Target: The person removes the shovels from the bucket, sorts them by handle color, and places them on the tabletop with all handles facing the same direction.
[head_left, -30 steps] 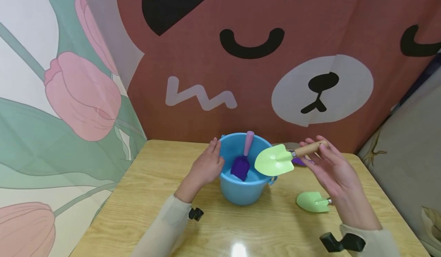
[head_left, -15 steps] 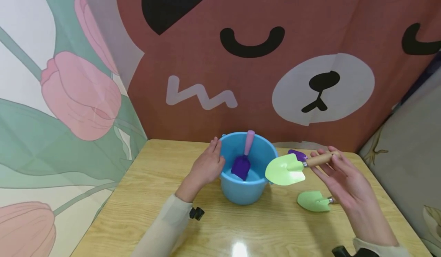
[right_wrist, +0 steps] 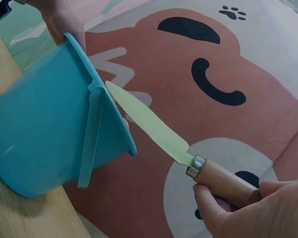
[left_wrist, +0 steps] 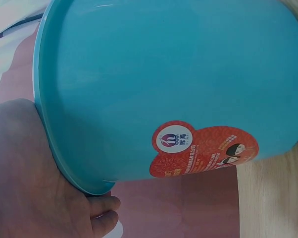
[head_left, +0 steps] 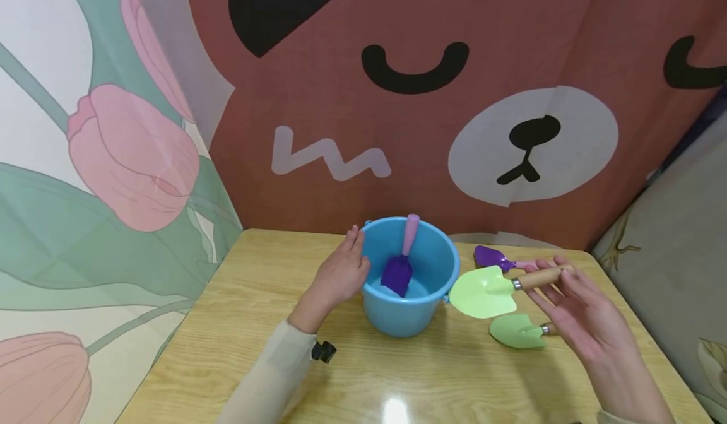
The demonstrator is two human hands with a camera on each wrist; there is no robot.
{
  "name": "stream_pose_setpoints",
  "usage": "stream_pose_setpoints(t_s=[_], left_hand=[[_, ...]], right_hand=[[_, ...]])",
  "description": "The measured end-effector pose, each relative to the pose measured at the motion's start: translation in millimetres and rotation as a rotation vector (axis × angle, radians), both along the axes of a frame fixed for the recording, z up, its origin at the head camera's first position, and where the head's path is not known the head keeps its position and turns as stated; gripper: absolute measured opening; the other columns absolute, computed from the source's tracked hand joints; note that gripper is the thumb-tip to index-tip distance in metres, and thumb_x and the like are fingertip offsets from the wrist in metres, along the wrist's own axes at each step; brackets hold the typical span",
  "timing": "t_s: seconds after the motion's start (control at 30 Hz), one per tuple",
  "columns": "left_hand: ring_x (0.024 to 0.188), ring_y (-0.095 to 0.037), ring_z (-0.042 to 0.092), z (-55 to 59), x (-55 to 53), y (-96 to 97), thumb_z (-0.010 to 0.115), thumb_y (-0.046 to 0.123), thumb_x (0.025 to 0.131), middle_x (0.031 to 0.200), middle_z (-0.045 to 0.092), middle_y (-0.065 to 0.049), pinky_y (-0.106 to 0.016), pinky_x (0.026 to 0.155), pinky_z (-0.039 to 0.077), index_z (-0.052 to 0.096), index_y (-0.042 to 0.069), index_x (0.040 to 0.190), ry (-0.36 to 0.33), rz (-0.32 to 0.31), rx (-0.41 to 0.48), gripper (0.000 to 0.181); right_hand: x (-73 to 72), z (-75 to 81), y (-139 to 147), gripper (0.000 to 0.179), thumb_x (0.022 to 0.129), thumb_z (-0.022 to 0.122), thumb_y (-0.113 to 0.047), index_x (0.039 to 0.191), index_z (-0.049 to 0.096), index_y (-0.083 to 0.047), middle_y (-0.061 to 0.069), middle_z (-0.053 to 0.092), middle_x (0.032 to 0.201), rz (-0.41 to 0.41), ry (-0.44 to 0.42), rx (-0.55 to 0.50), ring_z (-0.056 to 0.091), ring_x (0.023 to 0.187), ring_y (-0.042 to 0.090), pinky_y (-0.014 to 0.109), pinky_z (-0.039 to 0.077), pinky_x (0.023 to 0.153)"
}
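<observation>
A blue bucket (head_left: 400, 317) stands upright on the wooden table, a purple toy shovel (head_left: 396, 274) with a pink handle leaning inside it. My left hand (head_left: 341, 272) rests against the bucket's left rim with its fingers straight; the left wrist view shows the hand (left_wrist: 35, 183) along that rim. Right of the bucket, my right hand (head_left: 587, 313) holds a light green trowel (head_left: 484, 293) by its wooden handle, the blade pointing left near the rim. In the right wrist view thumb and fingers pinch the handle (right_wrist: 228, 183) of the trowel.
Behind the held trowel lies another purple shovel (head_left: 491, 258), its handle partly hidden by my right hand. A second green trowel (head_left: 517, 331) lies on the table (head_left: 272, 348) below it. A bear-print cloth (head_left: 318, 203) hangs at the table's back edge.
My right hand has moved right and toward me with the green trowel, away from over the bucket. More of the purple shovel behind it now shows. The left hand stays put.
</observation>
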State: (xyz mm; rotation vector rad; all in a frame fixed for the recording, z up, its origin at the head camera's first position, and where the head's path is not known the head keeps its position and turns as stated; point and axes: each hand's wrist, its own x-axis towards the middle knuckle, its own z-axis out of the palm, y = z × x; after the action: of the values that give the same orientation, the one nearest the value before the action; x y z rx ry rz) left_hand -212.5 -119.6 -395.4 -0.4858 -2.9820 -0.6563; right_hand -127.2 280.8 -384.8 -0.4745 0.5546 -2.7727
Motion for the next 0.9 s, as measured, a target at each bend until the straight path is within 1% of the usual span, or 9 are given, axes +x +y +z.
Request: stream_pose_setpoints(t_s=[0.07,0.13,0.3,0.4,0.53,0.63,0.77,0.9], left_hand=[[0.156,-0.027,0.012,0.2,0.1,-0.1,0.030,0.032,0.107,0.169,0.013,-0.013,-0.045,0.123,0.024,0.020,0.000,0.160,-0.003,0.001,-0.002,0.063],[0.156,-0.027,0.011,0.3,0.2,-0.3,0.031,0.032,0.107,0.170,0.012,-0.013,-0.046,0.123,0.024,0.019,0.000,0.160,-0.005,0.002,0.001,0.063],[0.157,-0.026,0.010,0.2,0.2,0.1,0.031,0.033,0.107,0.170,0.011,-0.012,-0.045,0.123,0.024,0.018,0.001,0.161,-0.013,0.008,-0.006,0.064],[0.157,-0.025,0.009,0.2,0.2,0.4,0.030,0.033,0.107,0.170,0.010,-0.011,-0.044,0.124,0.023,0.017,0.002,0.161,-0.013,0.009,-0.015,0.063],[0.157,-0.027,0.011,0.5,0.5,0.2,0.031,0.033,0.107,0.170,0.012,-0.013,-0.045,0.123,0.024,0.018,0.001,0.160,-0.003,0.003,-0.005,0.063],[0.156,-0.027,0.012,1.4,0.9,-0.1,0.031,0.033,0.107,0.170,0.011,-0.013,-0.045,0.123,0.024,0.018,0.001,0.160,-0.005,0.003,-0.002,0.063],[0.157,-0.026,0.010,1.9,1.7,-0.3,0.030,0.033,0.108,0.170,0.010,-0.012,-0.045,0.124,0.023,0.018,0.001,0.161,-0.013,0.007,-0.002,0.063],[0.157,-0.025,0.010,0.9,1.1,0.1,0.030,0.033,0.107,0.170,0.010,-0.012,-0.045,0.124,0.023,0.017,0.001,0.161,-0.013,0.003,0.003,0.063]], right_hand=[[1.0,-1.9,2,0.049,0.110,0.016,-0.007,0.125,0.062,0.003,0.023,0.064,0.127,-0.002,-0.013,-0.010,0.058,0.128,0.037,0.054,0.040,0.113],[2.3,-4.0,4,0.050,0.110,0.015,-0.007,0.126,0.061,0.004,0.023,0.064,0.128,-0.002,0.001,-0.008,0.058,0.127,0.037,0.053,0.040,0.113],[7.0,-10.7,8,0.050,0.109,0.012,-0.005,0.130,0.057,0.006,0.021,0.061,0.135,-0.018,0.031,0.005,0.056,0.130,0.040,0.051,0.040,0.113],[10.2,-15.3,13,0.048,0.109,0.016,-0.005,0.131,0.057,0.004,0.018,0.060,0.135,-0.030,-0.020,-0.008,0.056,0.130,0.040,0.052,0.042,0.112],[14.0,-23.1,20,0.043,0.110,0.020,-0.006,0.130,0.057,0.001,0.021,0.061,0.132,-0.033,-0.118,-0.054,0.057,0.128,0.041,0.057,0.043,0.110],[15.4,-30.1,25,0.042,0.110,0.020,-0.006,0.130,0.056,0.001,0.026,0.059,0.132,-0.023,-0.144,-0.085,0.056,0.128,0.044,0.059,0.041,0.110],[18.7,-35.9,30,0.041,0.110,0.019,-0.006,0.130,0.054,0.000,0.027,0.057,0.131,-0.020,-0.169,-0.094,0.055,0.128,0.046,0.059,0.040,0.111],[22.9,-40.3,34,0.041,0.110,0.020,-0.007,0.129,0.055,0.000,0.028,0.058,0.130,-0.020,-0.195,-0.090,0.056,0.127,0.047,0.059,0.041,0.110]])
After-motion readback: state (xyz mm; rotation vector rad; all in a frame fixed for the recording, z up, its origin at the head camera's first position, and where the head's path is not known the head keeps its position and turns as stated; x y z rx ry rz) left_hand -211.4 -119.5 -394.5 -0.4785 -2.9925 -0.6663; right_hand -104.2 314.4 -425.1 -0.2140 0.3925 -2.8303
